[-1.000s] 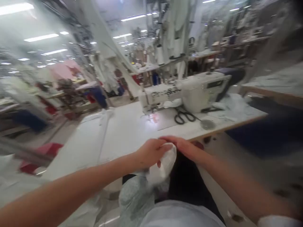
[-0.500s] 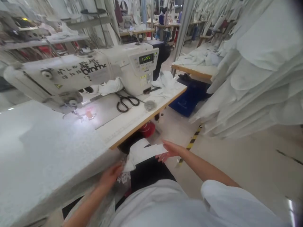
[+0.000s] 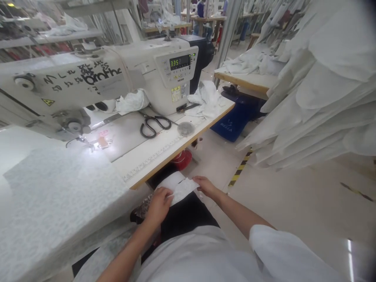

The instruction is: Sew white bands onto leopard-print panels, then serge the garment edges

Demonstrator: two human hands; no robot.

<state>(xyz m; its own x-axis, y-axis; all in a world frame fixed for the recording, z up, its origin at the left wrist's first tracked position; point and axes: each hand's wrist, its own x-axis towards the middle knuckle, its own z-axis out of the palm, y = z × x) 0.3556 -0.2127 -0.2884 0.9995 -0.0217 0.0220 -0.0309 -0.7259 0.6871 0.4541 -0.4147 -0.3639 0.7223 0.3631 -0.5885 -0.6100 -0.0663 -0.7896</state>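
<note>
A small white fabric piece (image 3: pixel 178 187) lies across my lap, just below the front edge of the sewing table (image 3: pixel 152 158). My left hand (image 3: pixel 158 205) pinches its near left end. My right hand (image 3: pixel 205 186) grips its right end. The piece is stretched flat between both hands. Above and to the left stands a white sewing machine (image 3: pixel 88 82) with a lit needle area.
Black scissors (image 3: pixel 153 125), a round metal lid (image 3: pixel 185 128) and crumpled white cloth (image 3: pixel 205 100) lie on the table near the machine. Stacked white fabric (image 3: pixel 317 98) hangs at the right. A blue bin (image 3: pixel 232 121) sits on the floor beyond.
The view swung right and settled toward the machine. My left hand moved up onto the fabric piece, and both hands now hold it flat on my lap.
</note>
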